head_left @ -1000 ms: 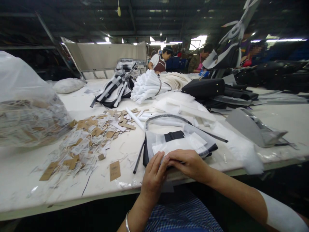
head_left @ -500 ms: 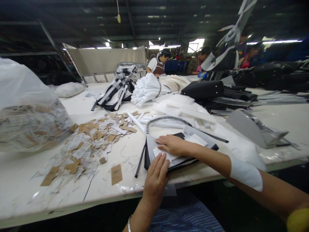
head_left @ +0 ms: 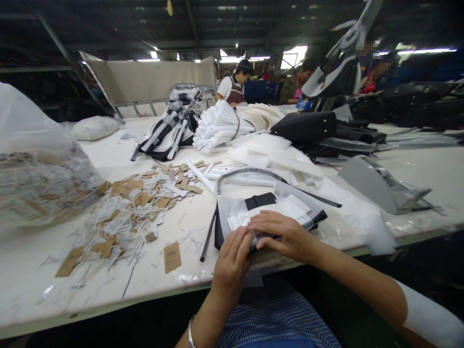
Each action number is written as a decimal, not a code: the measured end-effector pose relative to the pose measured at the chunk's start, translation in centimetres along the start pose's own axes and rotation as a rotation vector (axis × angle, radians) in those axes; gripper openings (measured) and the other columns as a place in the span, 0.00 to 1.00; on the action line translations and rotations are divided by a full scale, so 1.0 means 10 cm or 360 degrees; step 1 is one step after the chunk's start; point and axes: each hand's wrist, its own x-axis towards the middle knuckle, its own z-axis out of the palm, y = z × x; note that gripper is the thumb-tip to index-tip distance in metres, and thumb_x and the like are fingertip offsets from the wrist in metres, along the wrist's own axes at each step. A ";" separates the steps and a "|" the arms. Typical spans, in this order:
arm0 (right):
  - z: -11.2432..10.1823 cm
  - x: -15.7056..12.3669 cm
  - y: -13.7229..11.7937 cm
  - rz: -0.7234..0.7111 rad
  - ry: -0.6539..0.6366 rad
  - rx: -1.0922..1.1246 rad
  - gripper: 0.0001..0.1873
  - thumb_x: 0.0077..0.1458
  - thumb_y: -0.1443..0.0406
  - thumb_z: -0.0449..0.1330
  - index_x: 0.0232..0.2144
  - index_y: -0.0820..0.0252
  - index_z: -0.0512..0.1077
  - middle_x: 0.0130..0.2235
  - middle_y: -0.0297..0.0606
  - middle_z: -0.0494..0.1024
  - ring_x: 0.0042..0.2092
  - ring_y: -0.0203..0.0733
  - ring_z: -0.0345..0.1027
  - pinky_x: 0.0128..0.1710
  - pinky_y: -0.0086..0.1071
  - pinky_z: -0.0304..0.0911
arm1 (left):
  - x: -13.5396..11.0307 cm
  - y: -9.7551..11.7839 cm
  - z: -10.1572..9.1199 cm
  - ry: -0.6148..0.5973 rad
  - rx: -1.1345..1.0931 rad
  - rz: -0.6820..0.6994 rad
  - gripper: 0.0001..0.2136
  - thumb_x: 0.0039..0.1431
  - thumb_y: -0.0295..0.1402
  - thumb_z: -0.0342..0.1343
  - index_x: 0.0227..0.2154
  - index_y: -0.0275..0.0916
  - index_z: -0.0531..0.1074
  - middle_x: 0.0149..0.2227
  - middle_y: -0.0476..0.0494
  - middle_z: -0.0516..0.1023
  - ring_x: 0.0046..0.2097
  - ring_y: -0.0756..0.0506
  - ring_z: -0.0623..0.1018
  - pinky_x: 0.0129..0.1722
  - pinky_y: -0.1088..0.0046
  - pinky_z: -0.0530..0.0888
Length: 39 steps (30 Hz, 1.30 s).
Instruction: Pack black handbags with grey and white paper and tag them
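Observation:
A flat black and grey bag piece (head_left: 311, 212) lies at the near edge of the white table (head_left: 36, 270), with thin white foam sheets (head_left: 290, 208) on top. My left hand (head_left: 230, 263) rests on its near left corner, fingers stretched flat and together. My right hand (head_left: 286, 234) lies palm down on the foam sheets just beside the left one, fingers extended and touching the sheet. Neither hand grips anything that I can see.
A heap of brown and white string tags (head_left: 123, 212) lies to the left, one loose brown tag (head_left: 171, 256) near the edge. A clear bag of tags (head_left: 39, 179) stands far left. White foam rolls (head_left: 217, 128), black bags (head_left: 304, 126) and other people are behind.
My right hand drew back from the middle of the foam sheets toward me and now lies next to my left hand. The left hand stayed at the near corner.

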 end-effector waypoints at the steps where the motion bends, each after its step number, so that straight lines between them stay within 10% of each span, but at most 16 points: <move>1: 0.03 -0.05 -0.02 -0.0045 0.0028 -0.0046 0.20 0.59 0.61 0.63 0.53 0.58 0.73 0.51 0.43 0.79 0.55 0.45 0.71 0.61 0.46 0.62 | 0.00 0.00 0.00 -0.0002 -0.0005 -0.0025 0.17 0.68 0.28 0.49 0.57 0.31 0.66 0.56 0.32 0.74 0.60 0.41 0.71 0.58 0.59 0.73; 13: 0.24 -0.44 -0.20 -0.0237 0.0328 -0.0458 0.17 0.61 0.69 0.61 0.53 0.62 0.72 0.51 0.43 0.79 0.57 0.44 0.69 0.61 0.47 0.63 | 0.00 -0.05 -0.11 -0.0175 -0.0008 0.0057 0.19 0.67 0.27 0.51 0.60 0.31 0.63 0.58 0.32 0.72 0.63 0.39 0.68 0.59 0.57 0.73; 19: 0.46 -0.87 -0.26 -0.0485 0.0029 -0.0524 0.18 0.63 0.69 0.58 0.55 0.62 0.70 0.55 0.41 0.77 0.60 0.43 0.66 0.62 0.44 0.62 | 0.03 -0.11 -0.15 -0.0220 0.0044 0.0183 0.21 0.66 0.27 0.52 0.61 0.30 0.62 0.58 0.32 0.73 0.63 0.39 0.68 0.61 0.55 0.70; 30: 0.90 -0.74 -0.38 -0.0213 0.0474 -0.0237 0.14 0.62 0.73 0.54 0.44 0.61 0.77 0.43 0.42 0.83 0.46 0.41 0.77 0.49 0.37 0.74 | 0.01 -0.12 -0.14 -0.0157 0.0163 0.0251 0.24 0.65 0.28 0.54 0.63 0.30 0.60 0.58 0.31 0.72 0.62 0.38 0.69 0.59 0.56 0.73; 39: 0.25 -0.45 -0.41 -0.0290 0.0321 -0.0153 0.14 0.63 0.65 0.57 0.50 0.59 0.73 0.44 0.38 0.82 0.49 0.40 0.75 0.59 0.40 0.66 | -0.01 -0.09 -0.12 -0.0132 0.0189 0.0208 0.22 0.67 0.30 0.53 0.61 0.30 0.62 0.57 0.31 0.73 0.62 0.38 0.70 0.58 0.55 0.73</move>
